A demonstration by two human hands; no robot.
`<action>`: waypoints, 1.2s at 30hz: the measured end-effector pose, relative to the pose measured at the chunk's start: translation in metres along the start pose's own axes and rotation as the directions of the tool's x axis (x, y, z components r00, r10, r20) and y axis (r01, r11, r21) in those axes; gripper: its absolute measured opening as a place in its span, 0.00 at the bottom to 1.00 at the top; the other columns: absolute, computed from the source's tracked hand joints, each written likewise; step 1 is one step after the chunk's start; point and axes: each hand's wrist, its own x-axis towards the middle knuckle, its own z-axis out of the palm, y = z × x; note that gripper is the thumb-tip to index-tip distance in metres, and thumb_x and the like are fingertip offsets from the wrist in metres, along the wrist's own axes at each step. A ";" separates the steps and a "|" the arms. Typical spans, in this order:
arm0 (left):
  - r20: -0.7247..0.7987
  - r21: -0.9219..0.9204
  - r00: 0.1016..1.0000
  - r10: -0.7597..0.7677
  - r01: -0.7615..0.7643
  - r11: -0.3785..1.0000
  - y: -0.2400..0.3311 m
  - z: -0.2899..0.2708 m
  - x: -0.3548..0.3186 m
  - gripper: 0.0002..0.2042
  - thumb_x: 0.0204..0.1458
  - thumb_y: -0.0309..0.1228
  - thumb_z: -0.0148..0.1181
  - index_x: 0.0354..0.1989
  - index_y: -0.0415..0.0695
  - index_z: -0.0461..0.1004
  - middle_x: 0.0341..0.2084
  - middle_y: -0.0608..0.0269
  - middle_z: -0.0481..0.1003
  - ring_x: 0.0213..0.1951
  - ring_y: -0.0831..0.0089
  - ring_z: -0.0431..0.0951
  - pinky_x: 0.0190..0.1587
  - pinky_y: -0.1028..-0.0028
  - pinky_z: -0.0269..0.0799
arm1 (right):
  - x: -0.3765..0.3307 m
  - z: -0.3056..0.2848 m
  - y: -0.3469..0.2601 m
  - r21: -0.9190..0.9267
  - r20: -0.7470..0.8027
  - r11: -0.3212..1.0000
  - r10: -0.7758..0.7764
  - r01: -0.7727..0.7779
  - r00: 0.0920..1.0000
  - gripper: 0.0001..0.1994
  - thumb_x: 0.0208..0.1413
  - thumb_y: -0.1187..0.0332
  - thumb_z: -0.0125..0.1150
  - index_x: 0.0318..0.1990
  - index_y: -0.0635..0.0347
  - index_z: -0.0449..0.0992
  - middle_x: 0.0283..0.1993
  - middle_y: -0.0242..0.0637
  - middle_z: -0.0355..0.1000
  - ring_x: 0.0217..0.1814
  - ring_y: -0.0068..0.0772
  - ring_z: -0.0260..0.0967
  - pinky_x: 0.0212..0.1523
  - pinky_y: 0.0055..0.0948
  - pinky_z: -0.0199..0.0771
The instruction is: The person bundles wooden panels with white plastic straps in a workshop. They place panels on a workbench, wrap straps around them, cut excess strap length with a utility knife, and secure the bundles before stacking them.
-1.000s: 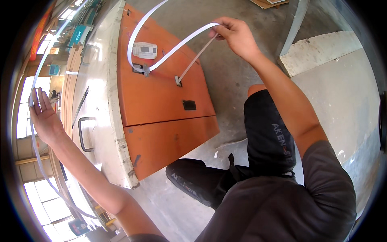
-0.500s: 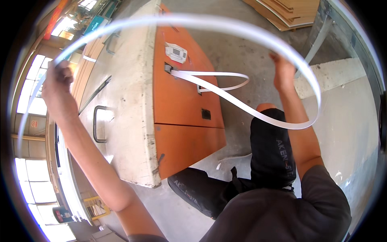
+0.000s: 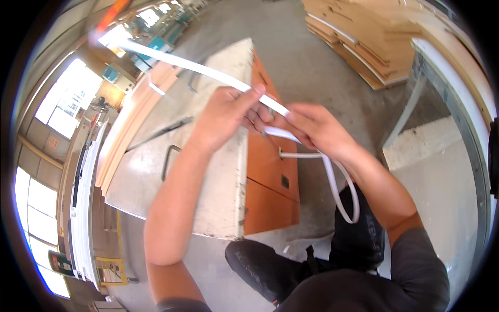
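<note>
A long white flat strap (image 3: 192, 66) runs from the upper left down through both my hands. My left hand (image 3: 226, 114) pinches it between thumb and fingers in front of an orange-fronted cabinet (image 3: 267, 200). Close beside it, my right hand (image 3: 317, 130) grips the same strap, fingers closed. Below the right hand, a slack loop hangs over my knee. Part of the strap enters a slot in the orange front; my hands hide the other slot. The strap's upper left end is blurred.
The cabinet's pale worn side (image 3: 218, 192) carries dark handles. Stacked brown boards (image 3: 364, 41) lie at the far right, near a metal-legged table (image 3: 449, 99). Long wooden strips (image 3: 130, 119) and white profiles (image 3: 83, 229) stand on the left.
My left hand has come down and right from the upper left, and my right hand has moved left to meet it. The wide overhead arc of strap is now drawn straighter between them.
</note>
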 end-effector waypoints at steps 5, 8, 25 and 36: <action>-0.188 -0.062 0.976 0.107 -0.120 0.991 0.006 -0.035 -0.007 0.20 0.62 0.42 0.54 0.38 0.34 0.80 0.20 0.64 0.75 0.21 0.76 0.75 0.25 0.76 0.74 | -0.053 -0.079 0.088 -0.077 0.056 0.978 0.196 -0.192 0.979 0.14 0.68 0.60 0.49 0.38 0.61 0.76 0.23 0.27 0.65 0.25 0.19 0.63 0.27 0.22 0.65; -0.181 -0.041 0.977 0.117 -0.126 0.991 0.009 -0.039 -0.014 0.17 0.63 0.39 0.54 0.40 0.35 0.80 0.22 0.63 0.76 0.22 0.77 0.76 0.27 0.76 0.76 | -0.093 -0.110 0.119 -0.062 -0.043 0.960 0.269 -0.271 0.962 0.14 0.68 0.62 0.50 0.36 0.62 0.76 0.27 0.31 0.69 0.31 0.22 0.67 0.34 0.24 0.70; 0.005 0.015 0.981 0.193 -0.193 0.981 0.011 -0.014 -0.009 0.12 0.59 0.33 0.60 0.36 0.35 0.81 0.24 0.62 0.79 0.25 0.77 0.78 0.29 0.77 0.76 | 0.009 0.024 -0.011 -0.222 -0.217 0.938 -0.314 0.266 0.925 0.14 0.61 0.70 0.58 0.53 0.65 0.72 0.41 0.36 0.74 0.44 0.24 0.70 0.46 0.26 0.70; 0.254 0.362 0.901 0.351 -0.425 0.829 0.001 0.010 -0.006 0.09 0.49 0.36 0.65 0.27 0.44 0.84 0.23 0.66 0.82 0.26 0.78 0.82 0.32 0.77 0.77 | -0.032 -0.052 0.034 -0.439 -0.158 0.859 -0.360 0.261 0.919 0.09 0.62 0.68 0.55 0.31 0.64 0.74 0.21 0.23 0.61 0.22 0.12 0.54 0.22 0.18 0.50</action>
